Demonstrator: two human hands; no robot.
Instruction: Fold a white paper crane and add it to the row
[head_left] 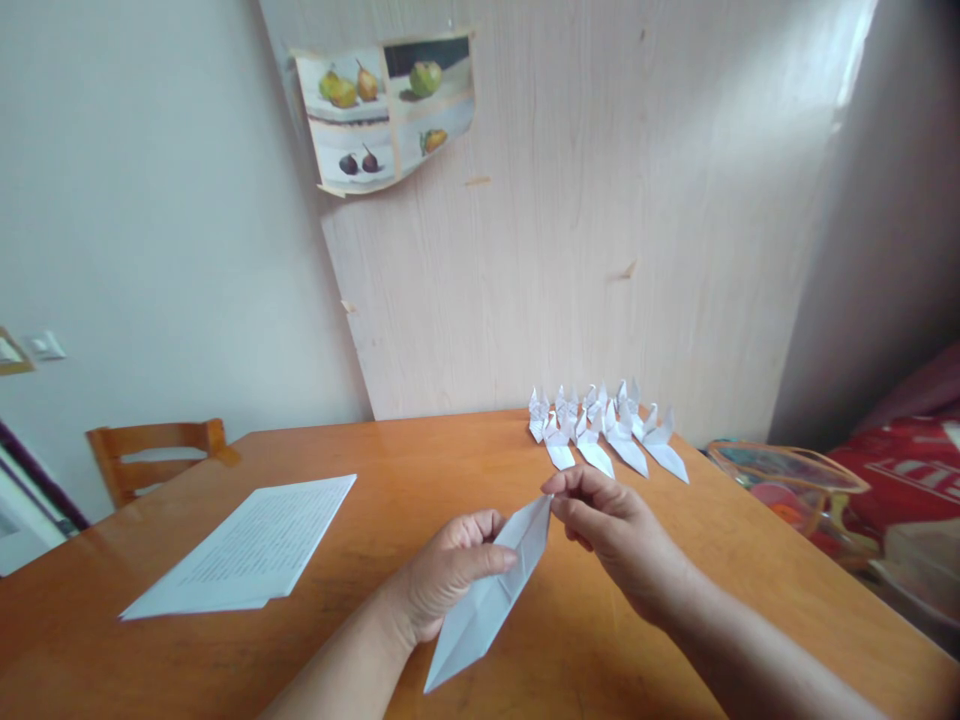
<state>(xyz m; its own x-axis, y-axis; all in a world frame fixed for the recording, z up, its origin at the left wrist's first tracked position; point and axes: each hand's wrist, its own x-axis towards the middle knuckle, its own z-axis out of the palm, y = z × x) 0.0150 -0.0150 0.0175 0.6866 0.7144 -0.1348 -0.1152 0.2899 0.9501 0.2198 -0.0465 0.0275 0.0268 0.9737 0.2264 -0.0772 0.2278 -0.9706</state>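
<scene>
Folded white paper (486, 607) between two hands, its upper tip hidden under fingers

In the head view, the folded paper is at the lower centre of the frame, slanting from lower left to upper right. The left hand (450, 572) grips its left edge, thumb flat on the near face; the fingers behind it are mostly out of sight, so how they press cannot be told. The right hand (609, 512) pinches the upper tip between thumb and forefinger, covering the very end; its other fingers curl under and are partly hidden. Both forearms are cut off by the bottom edge.

Right of centre, folded paper birds (591, 457) stand in two rows on the wooden table (420, 455); the front row partly covers the back one. At left of centre lie printed sheets (251, 545), the print too small to read. A chair (154, 440) at the left shows only its back above the table edge. In the upper left, a sheet of fruit pictures (390, 120) hangs on a pale board (570, 230), whose top runs out of frame. At the far right, a red item (904, 470) with pale lettering is cut off and unreadable.
</scene>
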